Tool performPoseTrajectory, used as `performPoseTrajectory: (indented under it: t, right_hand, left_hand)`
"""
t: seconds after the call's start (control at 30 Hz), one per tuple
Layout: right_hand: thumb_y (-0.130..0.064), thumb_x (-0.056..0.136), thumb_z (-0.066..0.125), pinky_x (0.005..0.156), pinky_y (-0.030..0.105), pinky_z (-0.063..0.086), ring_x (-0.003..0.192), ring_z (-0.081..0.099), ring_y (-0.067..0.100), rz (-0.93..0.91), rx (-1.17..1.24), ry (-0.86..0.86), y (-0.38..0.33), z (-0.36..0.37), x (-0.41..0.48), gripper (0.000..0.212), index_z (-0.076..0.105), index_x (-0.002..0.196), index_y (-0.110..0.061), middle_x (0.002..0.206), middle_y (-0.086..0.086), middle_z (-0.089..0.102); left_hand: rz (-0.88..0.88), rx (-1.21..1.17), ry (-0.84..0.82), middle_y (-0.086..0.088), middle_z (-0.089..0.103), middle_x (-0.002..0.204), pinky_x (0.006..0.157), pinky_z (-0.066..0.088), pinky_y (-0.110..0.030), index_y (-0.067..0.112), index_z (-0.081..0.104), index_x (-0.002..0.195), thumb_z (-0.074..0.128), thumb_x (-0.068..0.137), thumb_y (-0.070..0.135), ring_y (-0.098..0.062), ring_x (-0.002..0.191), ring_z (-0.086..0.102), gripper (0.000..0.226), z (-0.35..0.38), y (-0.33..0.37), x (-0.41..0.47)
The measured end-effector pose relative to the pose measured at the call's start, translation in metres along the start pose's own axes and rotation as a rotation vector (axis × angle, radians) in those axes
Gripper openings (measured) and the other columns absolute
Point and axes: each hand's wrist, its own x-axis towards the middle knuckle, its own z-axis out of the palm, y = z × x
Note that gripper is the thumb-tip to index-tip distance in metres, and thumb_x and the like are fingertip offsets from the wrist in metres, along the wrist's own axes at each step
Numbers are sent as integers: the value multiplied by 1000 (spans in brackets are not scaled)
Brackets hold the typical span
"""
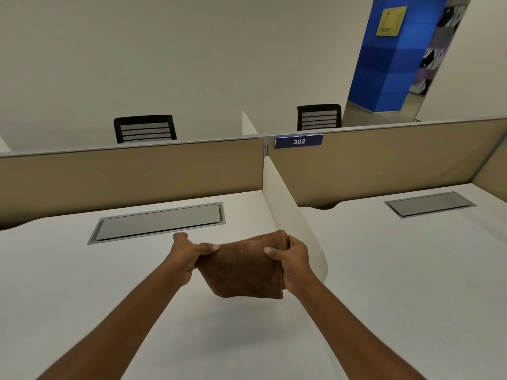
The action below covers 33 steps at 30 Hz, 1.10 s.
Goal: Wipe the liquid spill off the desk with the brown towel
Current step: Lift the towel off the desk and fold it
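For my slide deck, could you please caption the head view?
Both hands, left and right, hold a folded brown towel above the white desk, beside the divider.

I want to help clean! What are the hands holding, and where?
Both hold the brown towel: left hand at its left edge, right hand at its right.

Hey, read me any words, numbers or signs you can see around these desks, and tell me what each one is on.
"302": white digits on the blue plate atop the tan partition.
Yellow poster on the blue wall: print too blurred to read.
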Motion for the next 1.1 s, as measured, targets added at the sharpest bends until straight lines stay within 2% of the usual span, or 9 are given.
performPoseTrajectory:
  t: [0.17, 0.23, 0.4, 0.5, 0.6, 0.7, 0.8, 0.97, 1.1]
  right_hand:
    - [3, 72, 81, 79, 29, 55, 100, 60, 23, 62, -180, 25, -2, 4, 2, 61, 42, 116, -14, 112, 6, 55]
    - [6, 71, 80, 72, 22, 53, 99, 58, 20, 52, -273, -1, -3, 6, 3, 66, 37, 113, -18, 112, 5, 51]
    - [7, 69, 80, 82, 24, 49, 116, 48, 24, -78, -719, 16, 0, 11, -1, 84, 27, 128, -19, 129, 7, 32]
    - [14, 75, 72, 89, 20, 46, 124, 48, 28, -137, -843, 53, 2, 16, -4, 107, 0, 151, -11, 140, 11, 19]
    - [9, 82, 68, 94, 23, 46, 114, 56, 25, -179, -901, 113, -1, 17, -7, 113, -21, 150, -10, 144, 11, 16]
    - [3, 88, 64, 100, 23, 43, 115, 56, 24, -270, -1030, 51, -2, 14, -6, 78, 23, 152, -12, 140, 9, 28]
    - [-6, 91, 62, 96, 26, 46, 114, 51, 23, -432, -1233, 57, -3, 10, 1, 27, 63, 117, -14, 123, 6, 51]
    - [-13, 90, 61, 103, 41, 40, 130, 36, 35, -395, -1364, -28, -10, -2, 22, 15, 64, 102, -21, 132, 8, 52]
    - [-15, 89, 61, 79, 37, 54, 90, 62, 24, -289, -1276, -238, -30, -9, 38, 8, 58, 96, -17, 97, 4, 64]
  left_hand:
    - [28, 147, -73, -19, 39, 146, 108, 40, -51, 15, 43, 138, 82, 62, -12, -41, 130, 41, 90, -2, 2, -5]
    - [66, 284, -121, -18, 44, 142, 104, 44, -48, 14, 55, 129, 81, 59, -16, -40, 128, 43, 80, -2, 2, -9]
    - [238, 681, -127, -12, 46, 133, 88, 56, -42, 10, 59, 124, 80, 57, -19, -35, 118, 51, 75, 7, -4, -19]
    - [447, 976, -41, -8, 47, 124, 86, 54, -33, 11, 63, 121, 78, 67, -9, -29, 112, 52, 59, 15, -6, -19]
    - [585, 1109, -1, -8, 61, 110, 78, 47, -26, 12, 72, 110, 65, 79, -3, -25, 101, 58, 35, 19, -4, -17]
    - [573, 1131, -17, -8, 69, 100, 70, 41, -25, 12, 75, 101, 57, 81, -2, -22, 91, 61, 31, 21, -4, -12]
    - [571, 1221, -59, -3, 72, 98, 75, 44, -29, 17, 73, 99, 58, 85, 5, -23, 95, 59, 24, 20, -4, -2]
    - [515, 1238, -148, -3, 70, 94, 77, 48, -34, 16, 71, 93, 68, 84, 19, -23, 93, 59, 10, 19, 5, 19]
    - [304, 831, -328, -4, 63, 80, 68, 43, -30, 9, 67, 79, 68, 79, 7, -20, 80, 58, 2, 17, 15, 29]
